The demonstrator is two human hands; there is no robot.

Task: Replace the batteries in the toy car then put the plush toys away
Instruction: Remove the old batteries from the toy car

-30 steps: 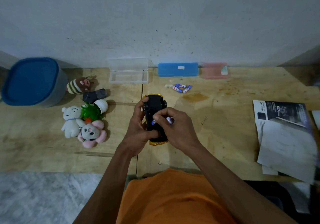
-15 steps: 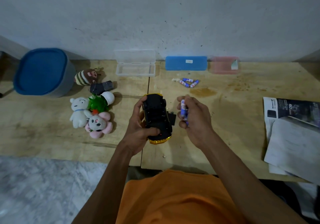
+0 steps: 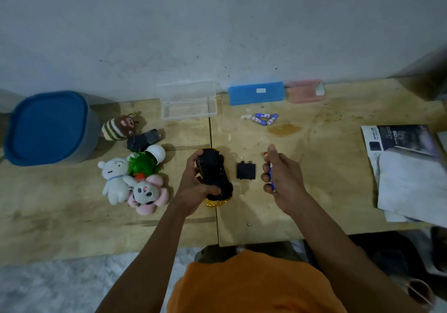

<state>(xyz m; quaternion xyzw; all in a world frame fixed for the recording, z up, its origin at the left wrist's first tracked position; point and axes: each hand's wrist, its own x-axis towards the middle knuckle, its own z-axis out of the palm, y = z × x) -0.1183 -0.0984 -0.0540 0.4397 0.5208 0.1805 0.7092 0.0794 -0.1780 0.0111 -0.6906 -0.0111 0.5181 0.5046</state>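
A pale grey plaster wall [image 3: 217,22], speckled with small dark marks, rises behind a light plywood table [image 3: 72,216] made of two boards that meet at a dark seam [image 3: 214,216] near the middle. Stains mark the wood. Below the table's near edge lies mottled grey floor [image 3: 60,288]. The light is dim and even.

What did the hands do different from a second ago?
The right hand pulled away from the car to the right, gripping a battery. The black cover now lies on the table between the hands. The left hand still holds the car; the plush toys haven't moved.
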